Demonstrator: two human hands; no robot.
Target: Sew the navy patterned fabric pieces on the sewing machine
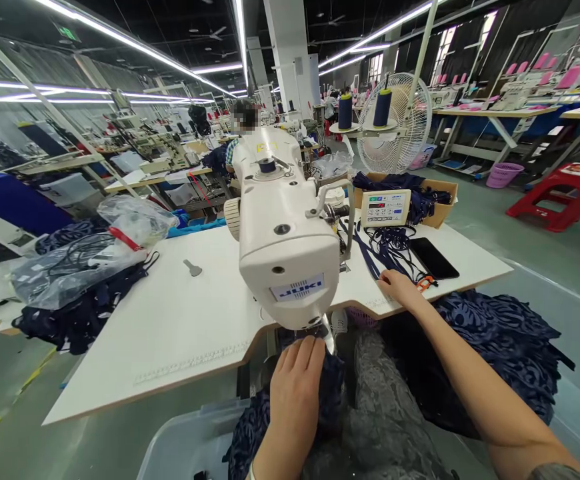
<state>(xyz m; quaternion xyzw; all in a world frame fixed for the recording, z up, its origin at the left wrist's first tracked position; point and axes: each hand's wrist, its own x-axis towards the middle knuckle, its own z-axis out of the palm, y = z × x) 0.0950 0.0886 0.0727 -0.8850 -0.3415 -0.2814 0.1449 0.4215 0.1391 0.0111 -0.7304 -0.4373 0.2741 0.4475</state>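
Observation:
A white sewing machine (283, 233) stands on the white table (180, 333) in front of me. My left hand (296, 380) lies flat, fingers stretched, on dark blue patterned fabric (330, 393) just below the machine's needle end. My right hand (395, 287) rests on the table to the right of the machine, fingers curled at a bundle of dark blue straps (387, 250). Small orange-handled snips (425, 283) lie right beside that hand. Whether its fingers pinch a strap is hidden.
A black phone (433, 258) and a control panel (385, 208) sit right of the machine, before a cardboard box (443, 207). Bagged dark fabric (80, 267) is piled at the table's left. More blue fabric (500, 347) fills a bin at my right. A fan (395, 123) stands behind.

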